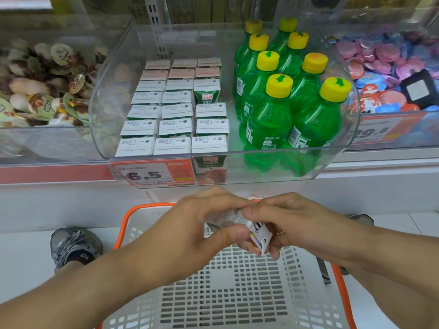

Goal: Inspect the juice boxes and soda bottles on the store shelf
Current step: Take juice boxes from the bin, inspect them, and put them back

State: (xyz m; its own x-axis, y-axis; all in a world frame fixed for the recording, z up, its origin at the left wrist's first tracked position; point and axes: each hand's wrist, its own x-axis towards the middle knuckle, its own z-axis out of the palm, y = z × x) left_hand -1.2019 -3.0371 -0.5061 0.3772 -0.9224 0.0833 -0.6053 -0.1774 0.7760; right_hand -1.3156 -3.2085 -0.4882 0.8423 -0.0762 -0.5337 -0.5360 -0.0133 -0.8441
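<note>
One juice box (257, 237) is gripped by both hands above the white basket (228, 293) with the orange rim. The left hand (202, 224) is curled around its left end, the right hand (292, 222) pinches the right end. The rest of the juice boxes (173, 115) are packed in rows along the left side of the clear bin (332, 160), green soda bottles (285, 98) are grouped at its right side. A 6.5 price tag (152, 174) is stuck on the bin's front left corner.

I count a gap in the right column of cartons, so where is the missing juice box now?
In the head view, low centre: both hands, left hand and right hand, hold the juice box above the orange-rimmed basket.
</note>
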